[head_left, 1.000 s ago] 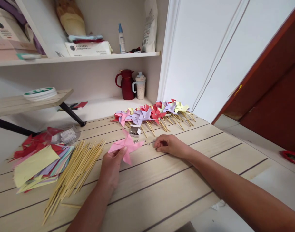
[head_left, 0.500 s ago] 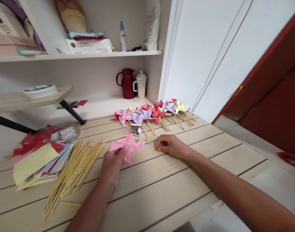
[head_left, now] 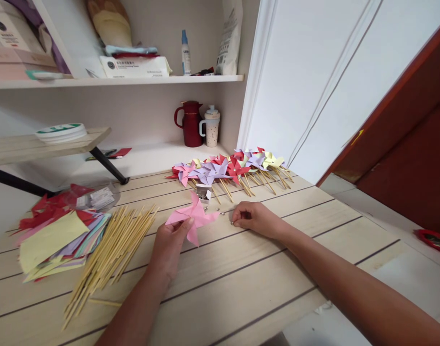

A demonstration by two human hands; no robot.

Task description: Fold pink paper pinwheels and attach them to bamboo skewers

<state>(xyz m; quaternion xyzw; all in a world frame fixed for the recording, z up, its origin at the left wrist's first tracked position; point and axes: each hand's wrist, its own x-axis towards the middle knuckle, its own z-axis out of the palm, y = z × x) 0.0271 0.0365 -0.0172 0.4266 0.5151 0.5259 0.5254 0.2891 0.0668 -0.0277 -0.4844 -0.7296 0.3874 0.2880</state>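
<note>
Paper stack (head_left: 57,240) far left, skewers (head_left: 111,257) next. Left hand (head_left: 169,247) pinching pink pinwheel (head_left: 193,217) at 1 o'clock off its fingertips. Right hand (head_left: 254,218) curled on table (head_left: 241,288), grip unclear; pins (head_left: 220,213) at its 9 o'clock.

Left hand (head_left: 169,242) pinching, right hand (head_left: 254,218) curled, knuckles up.
</note>
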